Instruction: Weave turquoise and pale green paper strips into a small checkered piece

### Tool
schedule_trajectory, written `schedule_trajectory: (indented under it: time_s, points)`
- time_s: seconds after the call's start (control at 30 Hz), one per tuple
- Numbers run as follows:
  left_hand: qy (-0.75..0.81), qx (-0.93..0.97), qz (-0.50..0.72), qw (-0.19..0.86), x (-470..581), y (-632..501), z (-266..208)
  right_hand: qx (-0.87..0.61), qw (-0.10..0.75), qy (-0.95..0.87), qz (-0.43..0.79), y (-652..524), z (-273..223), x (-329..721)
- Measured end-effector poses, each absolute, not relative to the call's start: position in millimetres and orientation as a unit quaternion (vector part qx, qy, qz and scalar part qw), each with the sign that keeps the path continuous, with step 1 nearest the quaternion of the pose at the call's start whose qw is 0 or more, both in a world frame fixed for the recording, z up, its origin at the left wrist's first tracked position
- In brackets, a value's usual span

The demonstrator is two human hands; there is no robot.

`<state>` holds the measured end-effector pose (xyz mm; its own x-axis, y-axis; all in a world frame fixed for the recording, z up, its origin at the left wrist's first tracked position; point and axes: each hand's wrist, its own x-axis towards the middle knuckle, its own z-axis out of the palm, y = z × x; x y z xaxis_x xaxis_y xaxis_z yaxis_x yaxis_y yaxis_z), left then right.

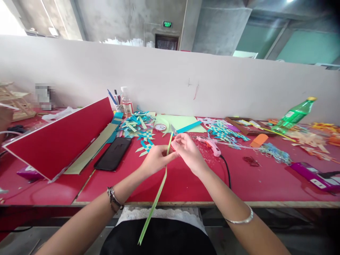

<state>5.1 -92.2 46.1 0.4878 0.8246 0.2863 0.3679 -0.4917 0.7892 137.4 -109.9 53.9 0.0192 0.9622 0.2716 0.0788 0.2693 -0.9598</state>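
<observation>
Paper strip [158,197], light green, runs through the left hand [158,158], clamped by thumb and fingers, its tail hanging past the table [191,189]. The right hand [189,150] bunches its fingertips beside it; whether they grip it, I cannot tell. Light, even pressure should prevent twisting.

The long strip [156,202] looks papery, the green bottle [294,116] glossy plastic.

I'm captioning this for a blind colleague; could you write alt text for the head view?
A person's hands meet above a red table at a long yellow-green strip, its lower end hanging down. On the table lie blue-and-green woven pieces, a black phone and a pink glue gun.
</observation>
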Motion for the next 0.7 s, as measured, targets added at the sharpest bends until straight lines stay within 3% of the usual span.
schedule_trajectory:
  time_s: [0.2,0.4,0.7]
  points:
    - [0.427,0.784,0.34,0.296,18.4,-72.3,40.6,-0.451,0.562,-0.556,0.415,-73.7,59.2,140.0]
    - [0.404,0.77,0.336,0.362,22.6,-47.1,25.7,-0.419,0.544,-0.522,0.507,-45.7,44.0,146.0]
    - [0.408,0.776,0.33,0.349,24.5,-28.6,-0.7,-0.467,0.511,-0.536,0.483,-24.0,21.0,149.3]
